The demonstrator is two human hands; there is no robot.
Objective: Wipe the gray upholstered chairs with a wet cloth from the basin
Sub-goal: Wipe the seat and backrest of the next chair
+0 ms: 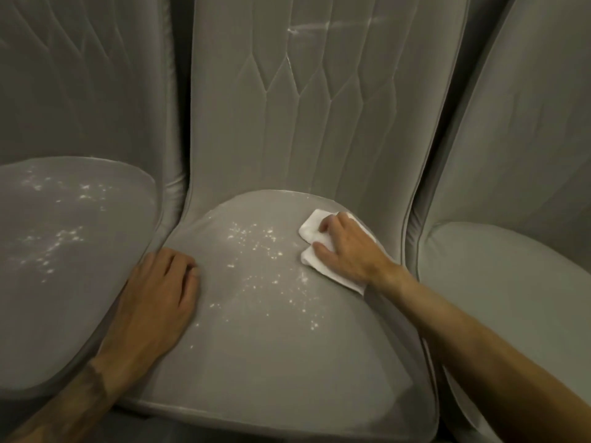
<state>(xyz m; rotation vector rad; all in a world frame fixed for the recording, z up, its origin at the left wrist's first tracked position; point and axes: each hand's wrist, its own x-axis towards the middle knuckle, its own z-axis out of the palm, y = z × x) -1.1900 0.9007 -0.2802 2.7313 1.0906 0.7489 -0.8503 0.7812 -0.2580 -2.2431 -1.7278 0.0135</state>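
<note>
The middle gray upholstered chair (271, 362) stood between two matching gray upholstered chairs, one to the left (64, 251) and one to the right (511, 282), all three touching or nearly so. The white folded cloth (311, 225) lay on the far right part of the middle seat, under the right hand (348, 251). That hand's fingers (324, 226) were bent over the cloth with the thumb splayed on its near fold, gripping it and pressing it into the fabric. The left hand (160, 298) rested flat on the near left edge of the same seat, fingers loose and holding nothing, apparently as a brace. A scatter of white specks (256, 241) covered the centre of the seat just left of the cloth, and a similar scatter marked the left chair's seat. A pale streak (307, 28) showed high on the middle backrest. The basin was out of view.

The main risk from here seemed to be smearing. Dragging a wet cloth leftward through the specks could rub them into the fabric rather than lift them, above all if the cloth was too wet or already loaded. A sweep could also push debris into the crease at the backrest or the gap toward the left chair, or under the bracing hand. The loose folds could open and bunch under pressure, leaving strips unwiped.
</note>
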